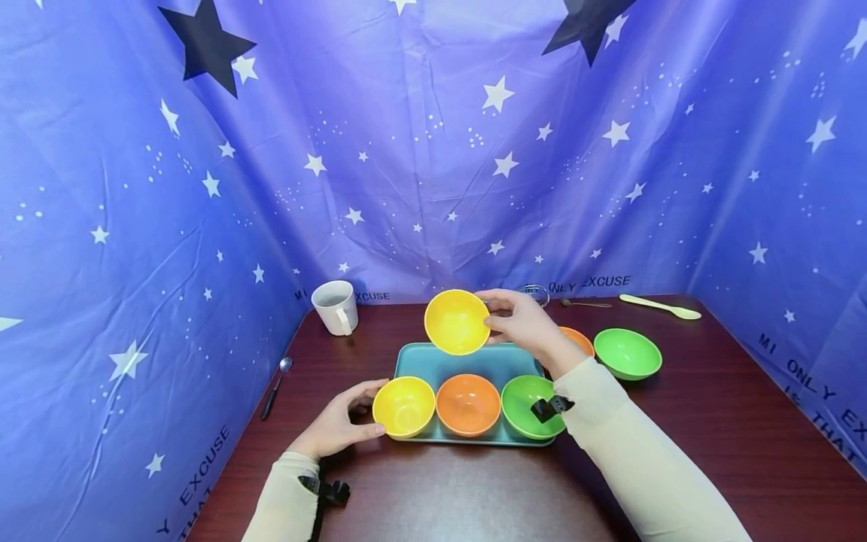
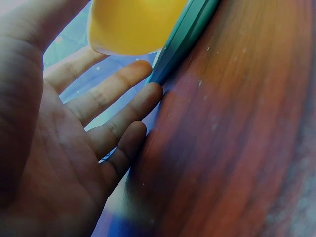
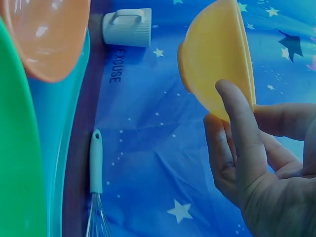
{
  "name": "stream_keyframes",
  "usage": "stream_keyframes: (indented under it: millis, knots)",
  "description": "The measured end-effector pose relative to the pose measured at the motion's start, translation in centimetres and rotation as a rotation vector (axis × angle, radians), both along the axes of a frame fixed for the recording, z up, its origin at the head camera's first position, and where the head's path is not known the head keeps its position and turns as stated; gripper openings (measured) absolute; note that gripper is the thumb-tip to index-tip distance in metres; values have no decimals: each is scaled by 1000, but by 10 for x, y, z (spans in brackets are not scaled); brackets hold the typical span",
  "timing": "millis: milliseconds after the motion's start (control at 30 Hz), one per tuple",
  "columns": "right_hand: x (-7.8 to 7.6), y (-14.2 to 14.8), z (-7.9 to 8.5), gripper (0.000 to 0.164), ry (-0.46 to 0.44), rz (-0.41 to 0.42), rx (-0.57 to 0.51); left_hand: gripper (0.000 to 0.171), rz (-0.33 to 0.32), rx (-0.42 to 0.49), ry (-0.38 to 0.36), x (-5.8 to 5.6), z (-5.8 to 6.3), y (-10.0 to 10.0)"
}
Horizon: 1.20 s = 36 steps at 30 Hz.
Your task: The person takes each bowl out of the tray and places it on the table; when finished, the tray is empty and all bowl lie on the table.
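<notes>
In the head view my right hand [image 1: 524, 324] pinches a yellow bowl [image 1: 457, 322] by its right side, raised over the back of the blue-green tray [image 1: 433, 357]. The right wrist view shows this yellow bowl [image 3: 219, 59] on its side, thumb against the outer wall, other fingers at the rim and below. Along the tray's front sit another yellow bowl [image 1: 403, 406], an orange bowl [image 1: 468, 405] and a green bowl [image 1: 524, 403]. My left hand [image 1: 342, 421] lies beside the front yellow bowl, thumb and fingertips at its left edge; its fingers [image 2: 106, 94] look straight and spread.
A white mug [image 1: 335, 307] stands back left, a small dark-handled spoon [image 1: 276, 388] at left. Behind my right arm are another orange bowl [image 1: 578, 340] and green bowl [image 1: 628, 354]. A pale spatula-like utensil [image 1: 660, 306] and a whisk [image 3: 96, 168] lie farther back, by the starry curtain.
</notes>
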State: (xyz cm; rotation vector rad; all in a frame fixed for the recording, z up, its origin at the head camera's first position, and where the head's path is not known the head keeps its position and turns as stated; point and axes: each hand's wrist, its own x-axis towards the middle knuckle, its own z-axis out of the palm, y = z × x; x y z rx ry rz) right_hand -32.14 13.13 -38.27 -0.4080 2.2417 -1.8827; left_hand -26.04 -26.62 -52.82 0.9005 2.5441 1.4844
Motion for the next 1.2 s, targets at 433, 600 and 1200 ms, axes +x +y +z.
stream_keyframes:
  millis: [433, 600, 1200]
  knots:
    - [21, 51, -7, 51, 122, -69, -61, 74, -8, 22, 27, -1, -1, -2]
    - [28, 69, -8, 52, 156, -139, -64, 74, -3, 23, 2, -1, -1, 0]
    - [47, 142, -21, 56, 238, -370, -107, 74, -10, 10, 13, -4, -6, -3]
